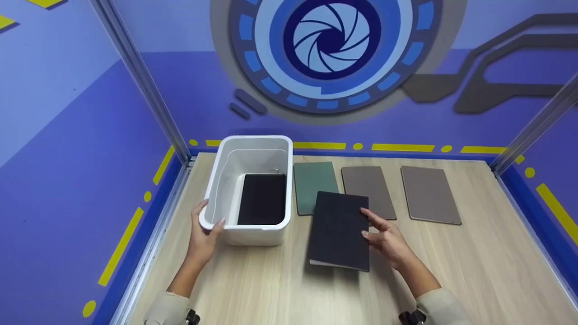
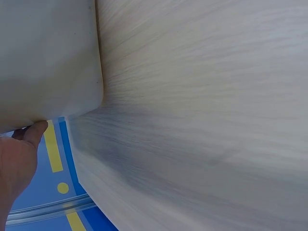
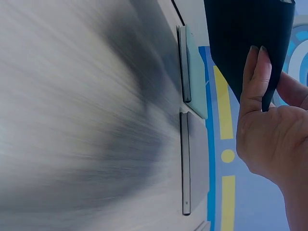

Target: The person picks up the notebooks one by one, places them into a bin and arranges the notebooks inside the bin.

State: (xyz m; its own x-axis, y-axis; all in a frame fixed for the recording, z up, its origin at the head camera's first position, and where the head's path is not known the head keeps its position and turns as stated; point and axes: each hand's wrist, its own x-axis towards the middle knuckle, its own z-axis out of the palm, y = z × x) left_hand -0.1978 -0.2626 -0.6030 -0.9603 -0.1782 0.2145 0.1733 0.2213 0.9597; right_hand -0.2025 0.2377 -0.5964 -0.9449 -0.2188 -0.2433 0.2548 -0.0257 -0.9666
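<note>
My right hand [image 1: 389,240] pinches a black notebook [image 1: 339,232] by its right edge. In the right wrist view the notebook [image 3: 250,38] is up off the table, with fingers on one face and the thumb on the other. My left hand [image 1: 204,230] grips the near left corner of a white plastic bin [image 1: 256,235], its thumb over the rim. Another black notebook [image 1: 263,198] lies inside the bin. In the left wrist view the hand [image 2: 21,156] is against the bin's wall [image 2: 48,57], and part of it is cut off.
Behind the held notebook lie a green notebook [image 1: 314,180] and a brown notebook [image 1: 368,187], both partly covered by it. A second brown notebook [image 1: 431,194] lies farther right. Blue patterned walls [image 1: 180,90] and metal posts [image 1: 140,72] enclose the wooden table [image 1: 487,271].
</note>
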